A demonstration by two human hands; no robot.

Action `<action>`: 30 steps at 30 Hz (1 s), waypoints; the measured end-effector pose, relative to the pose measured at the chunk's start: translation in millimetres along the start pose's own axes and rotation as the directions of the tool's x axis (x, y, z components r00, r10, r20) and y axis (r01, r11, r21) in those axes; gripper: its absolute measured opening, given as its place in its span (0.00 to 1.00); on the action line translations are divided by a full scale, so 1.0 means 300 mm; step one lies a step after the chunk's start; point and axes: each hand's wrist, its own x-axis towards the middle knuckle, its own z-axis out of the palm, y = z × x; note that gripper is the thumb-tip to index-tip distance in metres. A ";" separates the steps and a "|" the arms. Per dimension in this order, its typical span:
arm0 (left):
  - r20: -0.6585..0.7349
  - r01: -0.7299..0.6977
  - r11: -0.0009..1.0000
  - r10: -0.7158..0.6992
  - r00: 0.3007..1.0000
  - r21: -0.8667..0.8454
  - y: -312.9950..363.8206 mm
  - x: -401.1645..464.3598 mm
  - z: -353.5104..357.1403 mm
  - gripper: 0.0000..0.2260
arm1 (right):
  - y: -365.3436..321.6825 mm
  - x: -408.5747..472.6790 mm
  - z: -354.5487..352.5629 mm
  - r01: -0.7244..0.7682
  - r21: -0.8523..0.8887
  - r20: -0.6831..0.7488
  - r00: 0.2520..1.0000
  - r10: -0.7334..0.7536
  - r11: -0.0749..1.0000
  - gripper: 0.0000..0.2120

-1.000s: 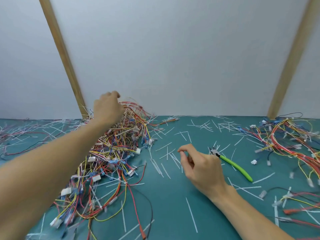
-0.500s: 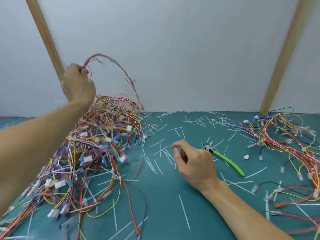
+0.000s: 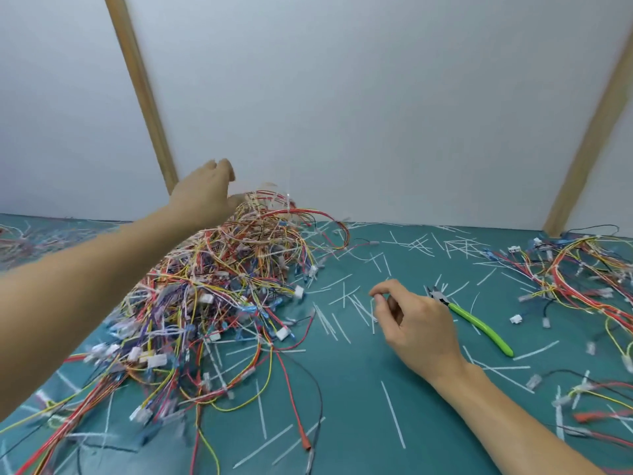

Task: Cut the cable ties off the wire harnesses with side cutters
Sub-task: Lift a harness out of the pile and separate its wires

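At far left, my left hand point(image 3: 205, 193) has come back down to the top of the big tangled pile of wire harnesses point(image 3: 212, 296). Half a second ago it was raised high with a red harness looping from it; that loop is gone now, so I judge no harness has been pulled free for cutting yet. Its fingers reach over the pile's far crest, blurred and turned away, so I cannot tell whether they grip any wire. Moving right, my right hand point(image 3: 414, 323) rests on the green mat point(image 3: 359, 423) among cut ties, fingers loosely curled, holding nothing. Just beyond it lie the green-handled side cutters point(image 3: 479, 323), untouched. At far right sits a second spread of harnesses point(image 3: 582, 269).
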 end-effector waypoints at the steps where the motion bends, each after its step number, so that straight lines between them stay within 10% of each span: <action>1: 0.042 0.045 0.998 -0.047 0.998 0.038 -0.029 -0.015 0.006 0.24 | -0.001 -0.001 -0.003 -0.003 -0.009 0.010 1.000 0.004 1.000 0.05; 7: 0.460 0.146 0.989 -0.138 0.877 0.018 -0.171 -0.106 0.017 0.27 | -0.061 0.025 -0.011 -0.026 -0.053 0.003 1.000 0.026 0.998 0.05; 12: 0.361 0.288 0.928 -0.191 0.913 -0.238 -0.183 -0.152 0.034 0.07 | -0.199 0.165 0.068 0.093 -0.097 0.122 0.989 -0.081 0.991 0.07; 20: -0.150 0.029 0.980 0.001 0.989 0.196 -0.023 -0.167 0.051 0.11 | -0.354 0.514 0.303 0.027 -0.095 0.489 0.872 0.023 0.995 0.26; 23: -0.081 -0.010 0.999 0.014 0.997 0.052 -0.023 -0.164 0.053 0.10 | -0.358 0.543 0.347 0.017 -0.157 0.543 0.837 0.072 0.987 0.24; 27: 0.170 -0.229 0.937 0.189 0.967 0.262 -0.063 -0.177 0.074 0.17 | -0.361 0.534 0.354 0.022 -0.137 0.453 0.890 0.043 0.990 0.12; 30: 0.111 -0.265 0.932 0.244 0.963 0.249 -0.114 -0.177 0.070 0.05 | -0.363 0.524 0.335 0.029 -0.082 0.420 0.907 0.008 0.996 0.11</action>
